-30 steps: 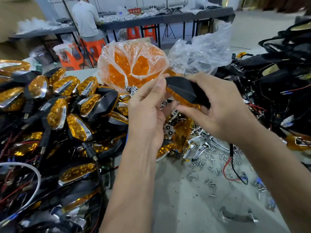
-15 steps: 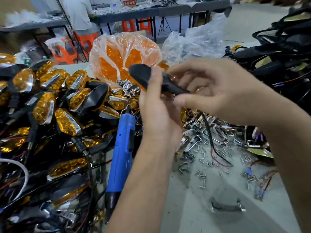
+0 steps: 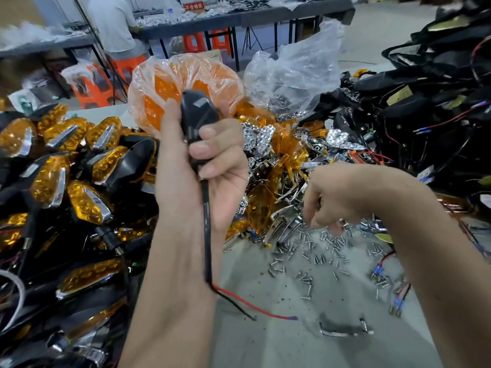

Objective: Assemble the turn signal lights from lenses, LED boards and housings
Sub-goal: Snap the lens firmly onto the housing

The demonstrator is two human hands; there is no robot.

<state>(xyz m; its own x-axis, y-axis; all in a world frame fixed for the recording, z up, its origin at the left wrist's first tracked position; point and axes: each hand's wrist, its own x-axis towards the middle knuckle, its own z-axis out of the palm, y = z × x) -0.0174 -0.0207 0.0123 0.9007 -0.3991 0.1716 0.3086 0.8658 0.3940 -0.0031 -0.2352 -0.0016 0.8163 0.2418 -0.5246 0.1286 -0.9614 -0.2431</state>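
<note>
Held piece: black moulded-plastic turn signal housing [image 3: 198, 116], upright, centre of scene, lifted clear of the tabletop, in front of the clear bag of orange lenses [image 3: 170, 83].

Left grip: left hand [image 3: 196, 176] wrapped round the housing's lower body and stalk, thumb up the left side, fingers curled across the front.

Right grip: right hand [image 3: 336, 200] low on the right, over the scattered small silver screws [image 3: 316, 251]; fingers curled down, but can't tell if anything's pinched between them.

Lead: black sheathed cable [image 3: 207, 235] hanging from the stalk down along the forearm, splitting into red and black wires near the grey tabletop [image 3: 279, 341].

Weight: probably very light, hollow shell, easy one-handed hold.

Stiffness: shell looks rigid; stalk likely a bit rubbery, so better steadied on the body than by the stalk alone.

Slip: glossy smooth plastic, could twist in the palm when driving a screw, so a firm wrap makes sense.

Fragile bits: thin wires and the lens side, best not yanked or squeezed.

Where to grab: lower body just above the stalk, leaving the screw hole open.

Around: pile of finished amber-and-chrome signals [image 3: 61, 181] on the left, loose chrome trims and amber lenses [image 3: 276, 181] in the middle, black wired housings [image 3: 425, 115] far right.
</note>
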